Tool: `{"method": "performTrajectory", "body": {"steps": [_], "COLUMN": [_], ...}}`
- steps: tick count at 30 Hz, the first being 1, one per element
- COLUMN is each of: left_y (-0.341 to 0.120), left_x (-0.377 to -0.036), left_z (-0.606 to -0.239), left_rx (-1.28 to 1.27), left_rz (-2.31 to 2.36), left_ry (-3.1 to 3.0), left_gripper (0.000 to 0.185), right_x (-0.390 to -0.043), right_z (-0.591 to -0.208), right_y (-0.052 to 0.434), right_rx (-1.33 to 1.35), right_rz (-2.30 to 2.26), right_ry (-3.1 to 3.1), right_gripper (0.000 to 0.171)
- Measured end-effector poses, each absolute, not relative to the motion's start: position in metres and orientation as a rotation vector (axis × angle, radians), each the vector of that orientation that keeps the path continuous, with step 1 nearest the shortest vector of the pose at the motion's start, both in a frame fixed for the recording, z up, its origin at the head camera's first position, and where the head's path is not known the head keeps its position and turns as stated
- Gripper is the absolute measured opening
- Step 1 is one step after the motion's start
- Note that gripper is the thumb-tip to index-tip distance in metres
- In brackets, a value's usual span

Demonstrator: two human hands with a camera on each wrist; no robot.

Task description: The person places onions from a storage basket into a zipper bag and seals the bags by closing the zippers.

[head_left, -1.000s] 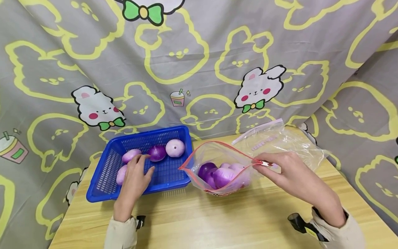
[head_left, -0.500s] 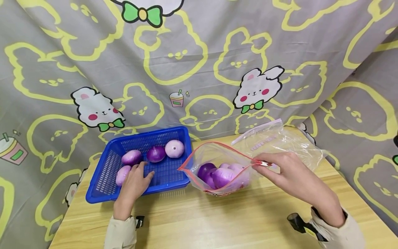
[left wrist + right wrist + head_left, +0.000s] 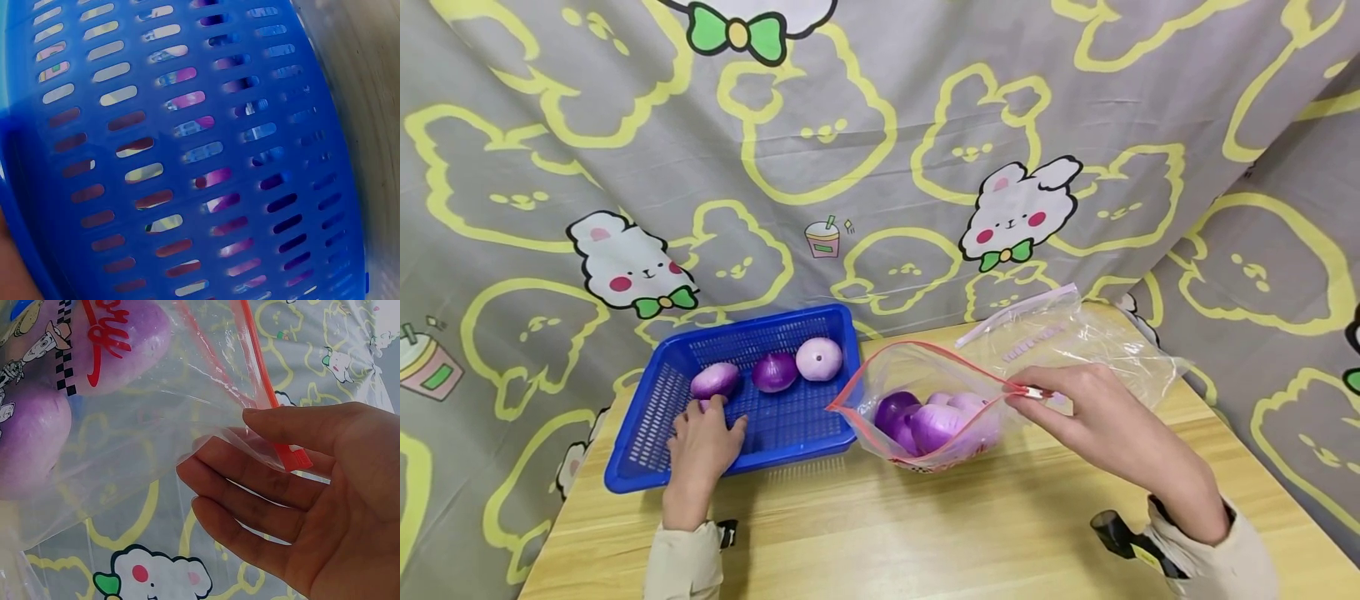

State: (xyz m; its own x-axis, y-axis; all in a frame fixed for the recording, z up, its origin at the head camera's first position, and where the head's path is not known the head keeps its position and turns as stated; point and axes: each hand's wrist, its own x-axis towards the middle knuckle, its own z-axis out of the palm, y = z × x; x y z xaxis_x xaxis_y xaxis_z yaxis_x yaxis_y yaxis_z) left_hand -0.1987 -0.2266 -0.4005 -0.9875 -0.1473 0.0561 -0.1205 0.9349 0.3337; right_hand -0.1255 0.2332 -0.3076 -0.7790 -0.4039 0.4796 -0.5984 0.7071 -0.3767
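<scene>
In the head view, my left hand (image 3: 703, 443) reaches over the near left corner of a blue slotted basket (image 3: 805, 454). Its fingers curl over a purple onion (image 3: 704, 405), which the hand mostly hides. Three other onions lie in the basket: one (image 3: 715, 381) just beyond the fingertips, a darker one (image 3: 774, 372) and a pale one (image 3: 819, 360). My right hand (image 3: 1101, 417) pinches the red-edged corner of a clear zip bag (image 3: 144, 437), whose mouth gapes towards the basket. Several onions (image 3: 936, 427) fill the bag's bottom.
Behind the right hand lies another clear plastic bag (image 3: 1037, 333), crumpled. The wooden table (image 3: 887, 533) runs up to a grey patterned curtain (image 3: 865, 150). In the left wrist view, the basket wall (image 3: 187, 156) blocks most of the work.
My left hand moved from between the two left onions back and left, over the nearer onion, now mostly covered. The farther left onion has come into fuller view. My right hand keeps its hold.
</scene>
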Motion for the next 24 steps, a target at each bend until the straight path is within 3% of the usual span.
{"method": "performTrajectory", "body": {"steps": [24], "left_y": [-0.2337], "left_x": [-0.1976], "left_z": [-0.4007], "left_rx": [0.113], "left_rz": [-0.497], "left_ry": [-3.030], "left_gripper": [0.048], "right_x": [-0.1224], "right_z": [-0.3071], "right_y": [0.2313], "right_rx": [0.789], "right_rz": [0.748], "right_ry": [-2.553], "right_gripper": [0.014]}}
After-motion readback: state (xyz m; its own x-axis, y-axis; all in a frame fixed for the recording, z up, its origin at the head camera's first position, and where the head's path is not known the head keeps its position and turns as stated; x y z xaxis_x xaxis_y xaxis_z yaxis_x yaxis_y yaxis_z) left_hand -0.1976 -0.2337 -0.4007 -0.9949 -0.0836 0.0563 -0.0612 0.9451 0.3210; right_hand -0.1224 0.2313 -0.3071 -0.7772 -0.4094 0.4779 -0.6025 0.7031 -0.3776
